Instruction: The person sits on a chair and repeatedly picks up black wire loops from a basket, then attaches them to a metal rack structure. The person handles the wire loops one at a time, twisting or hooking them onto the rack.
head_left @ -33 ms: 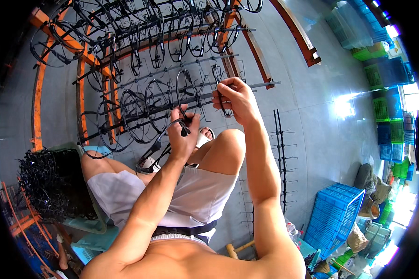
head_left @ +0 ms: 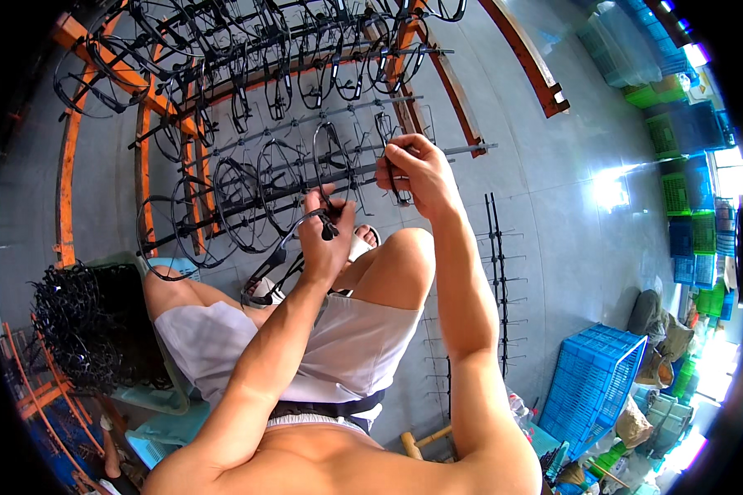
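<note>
The black loop (head_left: 402, 196) in the right hand (head_left: 423, 173) looks light and thin, likely stiff yet a little springy; its shiny surface could slide under dry fingertips, and a hard squeeze might bend it out of shape. The side rail seems the best place to grip, and there the right thumb and fingers have it pinched, one end standing out beyond the fingers, the other dropping below them. It is glossy, slender and seen nearly edge-on. The left hand (head_left: 326, 243), lower and to the left, is curled around a bunch of black pieces (head_left: 328, 227), whose dark bands trail down to its left; how many there are I cannot tell. Just beyond the left fingertips hangs a wider hoop (head_left: 316, 157), and a grey bar (head_left: 466, 151) runs out past the right hand
</note>
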`<state>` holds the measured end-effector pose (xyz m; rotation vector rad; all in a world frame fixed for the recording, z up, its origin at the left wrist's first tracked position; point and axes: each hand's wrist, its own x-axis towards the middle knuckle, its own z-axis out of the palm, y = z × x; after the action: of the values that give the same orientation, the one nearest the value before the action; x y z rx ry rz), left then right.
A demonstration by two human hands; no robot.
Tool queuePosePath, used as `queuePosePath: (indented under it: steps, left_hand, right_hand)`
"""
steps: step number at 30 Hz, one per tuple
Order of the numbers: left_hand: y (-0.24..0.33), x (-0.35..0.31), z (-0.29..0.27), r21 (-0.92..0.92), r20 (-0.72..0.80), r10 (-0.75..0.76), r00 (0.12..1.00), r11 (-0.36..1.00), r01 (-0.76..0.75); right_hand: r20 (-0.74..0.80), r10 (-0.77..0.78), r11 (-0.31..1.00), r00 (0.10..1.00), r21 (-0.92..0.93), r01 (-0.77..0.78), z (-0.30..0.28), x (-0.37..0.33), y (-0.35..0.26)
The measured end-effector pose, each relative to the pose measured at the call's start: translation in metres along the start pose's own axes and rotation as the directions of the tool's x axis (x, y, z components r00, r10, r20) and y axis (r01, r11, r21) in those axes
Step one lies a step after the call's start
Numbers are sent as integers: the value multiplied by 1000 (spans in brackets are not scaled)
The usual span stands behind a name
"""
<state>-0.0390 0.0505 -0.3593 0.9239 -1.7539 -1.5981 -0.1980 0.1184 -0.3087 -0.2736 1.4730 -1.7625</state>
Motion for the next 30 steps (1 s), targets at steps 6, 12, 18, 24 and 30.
queuePosePath:
  steps: [6, 12, 18, 24, 30]
  left_hand:
    - [-1, -36, -18, 115, 16, 177, 984, 977, -178]
    - [50, -81, -69, 23, 749, 30, 662, 997, -71]
    - [100, -72, -93, 85, 892, -141, 429, 986, 146]
    - [127, -66, -117, 218, 908, -266, 323, 960, 177]
    - [141, -54, -134, 162, 958, -255, 127, 854, 495]
  right_hand:
    - [171, -748, 86, 641, -933, 348, 25, -28, -9]
    - [808, -151, 702, 569, -318, 637, 63, -92, -22]
    - [600, 140, 909, 788, -394, 138, 55, -112, -27]
    - [580, -362, 355, 730, -639, 683, 44, -128, -2]
    - [839, -60, 939, 541, -136, 315, 46, -141, -14]
